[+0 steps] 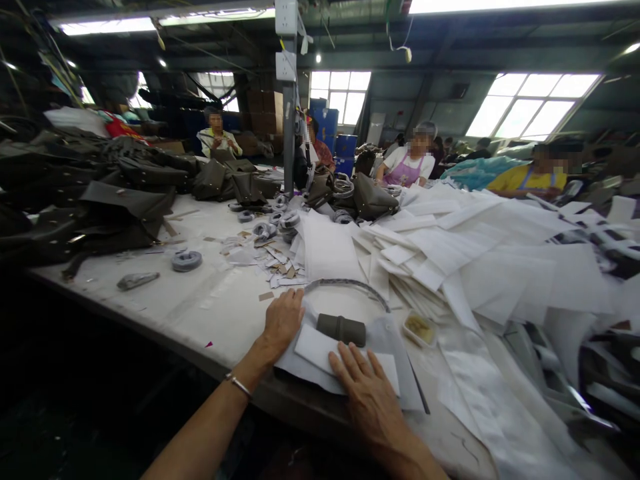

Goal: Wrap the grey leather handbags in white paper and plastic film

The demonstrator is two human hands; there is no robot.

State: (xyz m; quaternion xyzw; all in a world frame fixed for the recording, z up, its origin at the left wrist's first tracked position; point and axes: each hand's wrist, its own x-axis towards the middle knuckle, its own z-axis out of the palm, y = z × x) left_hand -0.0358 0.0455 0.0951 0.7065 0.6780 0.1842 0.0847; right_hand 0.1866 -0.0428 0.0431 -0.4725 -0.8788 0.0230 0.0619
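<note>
My left hand (284, 320) has its fingers bent together at the left end of a curved strap (350, 285) wrapped in pale film. Its thumb side is partly hidden. Flat on a folded white foam sheet (316, 351) lies my right hand (366, 383), fingers spread. A dark olive band or rolled piece (341, 330) with a narrow loop around its middle sits just above the foam. Beneath them is a pale grey-white sheet (407, 373) at the table's front edge; a dark edge shows along its right side.
White sheets (450, 247) are heaped on the right. A small plastic tub (419, 330) stands beside the work. Wrapped strap coils (187, 261) and paper scraps lie on the table (200, 313). Dark bags (120, 207) pile up left. Several people sit beyond a metal post (289, 133).
</note>
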